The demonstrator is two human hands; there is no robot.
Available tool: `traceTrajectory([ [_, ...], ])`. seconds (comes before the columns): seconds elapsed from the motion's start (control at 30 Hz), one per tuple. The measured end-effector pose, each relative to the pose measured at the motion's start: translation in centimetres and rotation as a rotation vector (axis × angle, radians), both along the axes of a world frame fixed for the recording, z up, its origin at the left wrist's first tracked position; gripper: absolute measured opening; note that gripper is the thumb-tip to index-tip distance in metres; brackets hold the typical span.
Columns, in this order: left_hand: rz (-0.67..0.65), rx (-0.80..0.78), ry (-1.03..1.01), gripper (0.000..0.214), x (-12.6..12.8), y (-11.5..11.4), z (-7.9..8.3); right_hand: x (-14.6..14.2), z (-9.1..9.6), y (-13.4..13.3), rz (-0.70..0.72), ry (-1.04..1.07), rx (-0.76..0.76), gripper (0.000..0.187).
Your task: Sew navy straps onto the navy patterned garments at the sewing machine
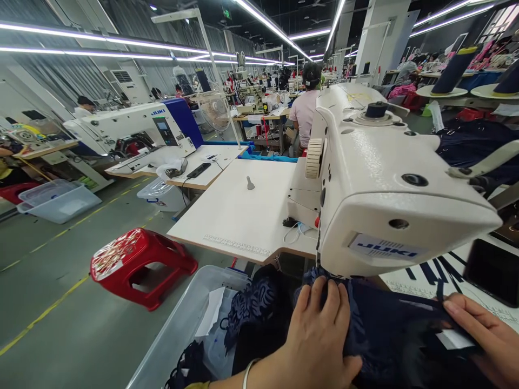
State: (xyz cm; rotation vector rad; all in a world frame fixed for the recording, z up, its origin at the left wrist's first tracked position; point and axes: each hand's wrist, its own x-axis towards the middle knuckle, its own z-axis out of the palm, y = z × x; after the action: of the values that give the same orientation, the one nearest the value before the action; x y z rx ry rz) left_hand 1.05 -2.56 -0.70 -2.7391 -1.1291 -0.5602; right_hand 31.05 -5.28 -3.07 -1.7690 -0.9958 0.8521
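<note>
Navy cloth piece, part smooth, part patterned lace (389, 310): one, at the front of the glossy white JUKI sewing machine (377, 178); visible length running left to right between the hands. Left hand (320, 324): nearer the machine; palm down on the lace, fingers extended, unclenched. Right hand (482, 329): at the cloth's right end, pinching its edge beside a narrow navy strip (440, 290). Black rectangular phone (494, 273): on the white, ruler-marked desk (503, 312), past the right hand. Needle: hidden.
</note>
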Motion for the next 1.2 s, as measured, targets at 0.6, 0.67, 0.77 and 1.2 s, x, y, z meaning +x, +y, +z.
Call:
traceTrajectory([
  [0.6, -0.152, 0.263, 0.036, 0.038, -3.2, 3.4, -2.1, -10.4, 0.3, 3.4, 0.391, -0.155, 0.107, 0.03],
  [0.67, -0.153, 0.245, 0.022, 0.038, -3.3, 3.4, -1.9, -9.6, 0.3, 3.0, 0.428, -0.164, 0.064, 0.032],
  [0.77, -0.142, 0.228, 0.031, 0.039, -3.4, 3.3, -1.8, -9.4, 0.3, 2.8, 0.411, -0.185, 0.032, 0.036],
  [1.2, -0.088, 0.235, -0.004, 0.037, -2.8, 3.0, -2.4, -10.1, 0.8, 5.6, 0.588, -0.358, 0.222, 0.034],
])
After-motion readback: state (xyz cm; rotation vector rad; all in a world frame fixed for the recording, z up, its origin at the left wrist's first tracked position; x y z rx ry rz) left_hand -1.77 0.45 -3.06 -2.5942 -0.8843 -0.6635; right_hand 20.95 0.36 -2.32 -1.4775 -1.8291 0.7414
